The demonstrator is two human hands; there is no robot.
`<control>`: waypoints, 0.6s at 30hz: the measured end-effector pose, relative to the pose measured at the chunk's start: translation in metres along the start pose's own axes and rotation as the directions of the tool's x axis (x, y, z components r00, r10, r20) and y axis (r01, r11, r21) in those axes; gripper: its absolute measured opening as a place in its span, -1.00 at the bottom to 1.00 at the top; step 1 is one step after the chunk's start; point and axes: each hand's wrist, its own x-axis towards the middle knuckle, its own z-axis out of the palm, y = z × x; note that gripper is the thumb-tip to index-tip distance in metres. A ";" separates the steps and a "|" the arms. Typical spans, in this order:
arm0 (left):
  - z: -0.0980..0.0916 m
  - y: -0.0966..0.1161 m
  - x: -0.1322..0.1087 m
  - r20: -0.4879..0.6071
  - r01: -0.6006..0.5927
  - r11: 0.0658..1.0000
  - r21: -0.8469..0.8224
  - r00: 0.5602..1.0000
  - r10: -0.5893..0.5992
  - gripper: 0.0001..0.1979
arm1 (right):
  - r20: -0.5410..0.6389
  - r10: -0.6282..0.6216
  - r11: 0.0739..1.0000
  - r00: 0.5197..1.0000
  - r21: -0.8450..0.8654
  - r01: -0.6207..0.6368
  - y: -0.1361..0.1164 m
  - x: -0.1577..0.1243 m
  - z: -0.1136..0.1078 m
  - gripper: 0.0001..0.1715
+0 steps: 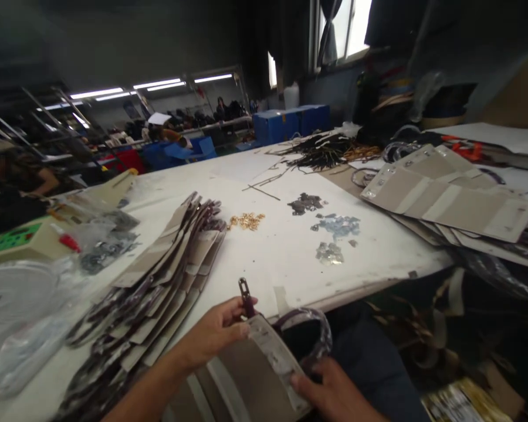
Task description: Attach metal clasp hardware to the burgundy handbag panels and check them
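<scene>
A beige bag panel [250, 372] with pale strips lies tilted near my lap at the table's front edge. My left hand [217, 334] grips its upper left corner, thumb on the panel. A dark strap end with a metal fitting [244, 288] sticks up beside those fingers. My right hand [332, 390] pinches the panel's right edge, by a dark handle [323, 328] wrapped in clear plastic. Just left lies a stack of similar bag panels [171, 293], overlapping, with dark handles. Beyond my hands sits a pile of small gold-coloured pieces [249, 221].
On the white table [273, 264] are small heaps of dark flat pieces [305, 203], bluish pieces [338, 225] and clear pieces [330, 254]. Dark strips [321, 149] lie behind them. More panels [449, 193] are stacked right; plastic bags [22, 316] lie left. A person [22, 173] sits far left.
</scene>
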 end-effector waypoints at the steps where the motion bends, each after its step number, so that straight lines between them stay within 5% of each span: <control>1: 0.000 -0.004 0.001 -0.022 0.007 1.000 -0.019 1.000 -0.007 -0.32 | 0.059 0.012 0.999 0.998 0.052 -0.015 0.002 0.003 0.001 -0.19; 5: 0.004 -0.015 0.014 -0.146 0.013 0.997 0.073 0.989 -0.003 -0.47 | 0.226 0.013 0.982 0.974 0.181 -0.055 0.004 0.015 0.009 -0.12; 10: 0.001 -0.018 0.046 -0.187 0.001 0.984 0.179 0.982 0.033 -0.62 | 0.155 0.148 0.977 0.977 0.133 -0.169 0.000 0.029 0.009 -0.07; 18: 0.003 -0.028 0.073 -0.256 -0.018 0.996 0.083 0.966 0.038 -0.61 | 0.090 0.107 0.991 0.990 0.068 -0.113 -0.009 0.043 -0.016 -0.15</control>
